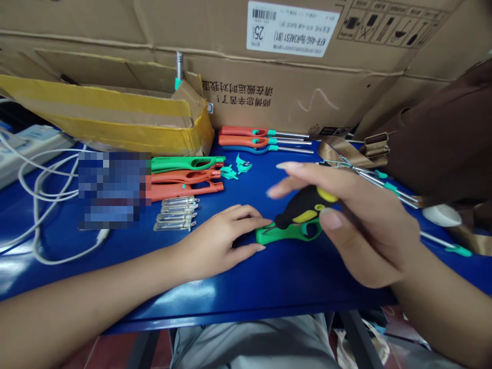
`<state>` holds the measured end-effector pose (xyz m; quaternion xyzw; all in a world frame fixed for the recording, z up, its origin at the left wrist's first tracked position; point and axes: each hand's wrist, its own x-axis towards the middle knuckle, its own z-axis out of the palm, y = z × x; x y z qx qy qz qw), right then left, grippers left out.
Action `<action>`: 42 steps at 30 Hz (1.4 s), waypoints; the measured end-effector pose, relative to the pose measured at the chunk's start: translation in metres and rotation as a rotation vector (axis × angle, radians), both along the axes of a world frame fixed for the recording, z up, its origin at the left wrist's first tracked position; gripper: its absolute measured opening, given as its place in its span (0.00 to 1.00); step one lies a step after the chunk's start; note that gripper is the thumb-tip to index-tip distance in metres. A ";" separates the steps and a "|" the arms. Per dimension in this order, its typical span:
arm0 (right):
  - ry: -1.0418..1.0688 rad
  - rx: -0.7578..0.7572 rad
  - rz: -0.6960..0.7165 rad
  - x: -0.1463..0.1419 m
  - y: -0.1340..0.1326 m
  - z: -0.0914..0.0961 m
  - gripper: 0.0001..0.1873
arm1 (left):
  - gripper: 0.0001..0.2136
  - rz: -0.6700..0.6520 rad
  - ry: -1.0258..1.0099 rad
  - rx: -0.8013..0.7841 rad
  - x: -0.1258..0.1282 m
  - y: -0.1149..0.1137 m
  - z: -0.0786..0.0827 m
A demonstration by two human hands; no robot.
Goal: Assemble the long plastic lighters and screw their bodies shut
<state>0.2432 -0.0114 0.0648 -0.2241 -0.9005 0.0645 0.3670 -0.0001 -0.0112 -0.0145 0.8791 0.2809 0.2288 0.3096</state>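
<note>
A green lighter casing (284,233) lies on the blue table in front of me. My left hand (226,238) grips its left end between thumb and fingers. The black and yellow handle of a screwdriver (295,209) slants over the casing, its thin shaft pointing down at the left end; the tip's exact contact is hard to see. Around that handle is my right hand (369,220), thumb against it and forefinger stretched out, slightly blurred. Just left of my left hand, several clear fuel cartridges (175,214) lie in a stack.
Behind sit green and orange casings (184,177), turquoise plastic pieces (236,166) and assembled long lighters (265,139). A taped cardboard box (146,123) stands at the back left. White cables (40,215) run along the left; metal tubes with turquoise ends (392,187) lie right.
</note>
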 end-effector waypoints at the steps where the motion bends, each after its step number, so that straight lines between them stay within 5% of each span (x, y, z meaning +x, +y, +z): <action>1: 0.004 -0.003 0.004 0.000 0.000 0.000 0.19 | 0.15 -0.001 -0.001 -0.005 0.000 0.000 0.000; 5: -0.015 0.151 -0.034 -0.001 -0.001 -0.002 0.17 | 0.14 -0.007 -0.017 -0.014 0.001 0.000 0.002; 11: -0.014 -0.016 -0.027 -0.003 -0.004 -0.002 0.21 | 0.15 0.008 0.001 0.009 0.001 0.000 0.002; 17: -0.055 0.165 -0.095 -0.002 -0.001 -0.002 0.16 | 0.13 0.000 -0.029 0.018 0.001 0.000 0.001; 22: 0.020 -0.037 0.006 -0.003 0.000 -0.004 0.23 | 0.14 0.004 -0.012 0.026 0.000 0.000 0.002; 28: -0.003 0.160 -0.075 -0.004 0.000 -0.002 0.22 | 0.13 0.005 -0.033 0.027 0.001 0.000 0.001; 33: 0.052 -0.030 -0.134 -0.005 -0.002 -0.005 0.24 | 0.17 0.006 -0.022 0.035 0.001 0.000 -0.001; 38: 0.065 0.187 -0.193 -0.005 0.002 -0.005 0.18 | 0.18 0.004 -0.022 0.035 0.000 0.000 -0.002; 42: 0.089 -0.050 -0.082 -0.003 0.000 -0.003 0.21 | 0.16 0.012 -0.014 0.019 0.001 0.000 0.000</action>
